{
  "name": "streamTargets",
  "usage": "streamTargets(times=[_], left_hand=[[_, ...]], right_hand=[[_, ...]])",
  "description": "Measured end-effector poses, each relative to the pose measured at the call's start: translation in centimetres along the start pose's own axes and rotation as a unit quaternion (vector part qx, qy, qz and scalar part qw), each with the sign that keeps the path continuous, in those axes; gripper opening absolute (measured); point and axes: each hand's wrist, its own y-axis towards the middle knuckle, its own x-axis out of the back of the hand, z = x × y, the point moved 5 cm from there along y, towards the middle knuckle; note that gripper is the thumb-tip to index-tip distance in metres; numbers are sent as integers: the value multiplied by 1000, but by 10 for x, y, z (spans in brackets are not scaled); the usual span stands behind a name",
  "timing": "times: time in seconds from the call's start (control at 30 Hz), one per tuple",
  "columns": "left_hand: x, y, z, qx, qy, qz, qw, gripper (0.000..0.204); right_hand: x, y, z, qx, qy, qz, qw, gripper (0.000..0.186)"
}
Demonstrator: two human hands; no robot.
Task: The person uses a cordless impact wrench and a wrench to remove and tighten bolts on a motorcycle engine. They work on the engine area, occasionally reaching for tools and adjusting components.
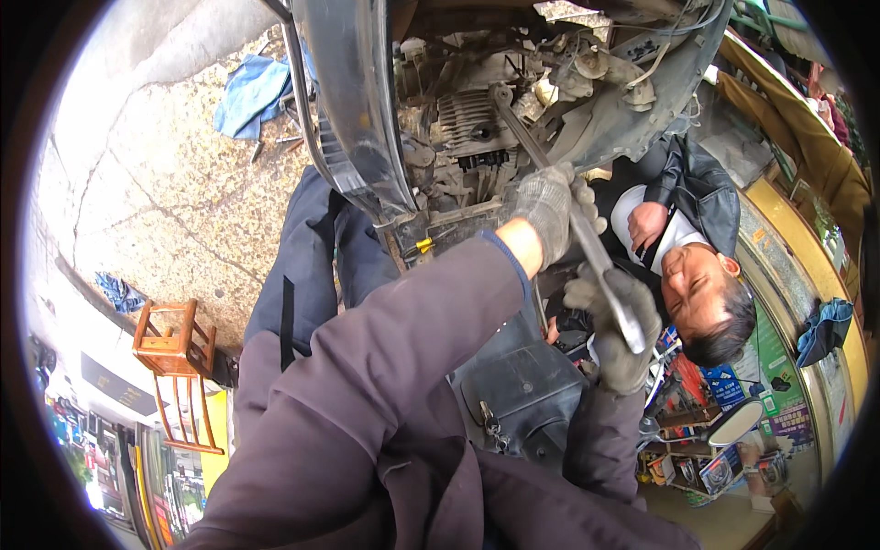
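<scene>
2 gloved hands on a long-handled wrench [594,247] angled across an exposed engine.
The wrench's long axis slants from its head, beside the finned cylinder [461,117], down rightward toward the person; the left hand [545,213], nearer that head, is wrapped around the shaft, while the right hand [620,359] meets the handle's lower end; I cannot tell how tightly its fingers close, nor whether the head sits on a fastener.

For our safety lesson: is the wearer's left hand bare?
No, the left hand wears a grayish glove and grips a long metal handle.
</scene>
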Motion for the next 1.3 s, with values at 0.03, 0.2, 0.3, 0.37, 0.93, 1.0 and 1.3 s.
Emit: streamTargets(times=[0.03, 0.2, 0.3, 0.37, 0.93, 1.0, 1.3], left_hand=[[0, 2, -1, 13, 5, -16, 1000, 24], [3, 17, -14, 23, 7, -28, 999, 22], [7, 21, -20, 13, 0, -49, 999, 23], [7, 21, -22, 12, -7, -67, 998, 23], [-10, 6, -55, -98, -102, 27, 990, 56], [1, 6, -42, -79, -88, -28, 993, 56], [31, 8, -27, -74, -24, -66, 995, 49]], right_hand=[[6, 9, -2, -29, -38, -64, 997, 53], [-4, 42, 13, 31, -64, -23, 997, 46], [-10, 59, 20, 20, -75, -9, 997, 44], [-14, 68, 26, 18, -97, 5, 995, 44], [-94, 201, 76, 204, -86, -50, 974, 23], [-105, 201, 80, 187, -75, 29, 979, 24], [-105, 214, 79, 218, -90, 6, 972, 32]])
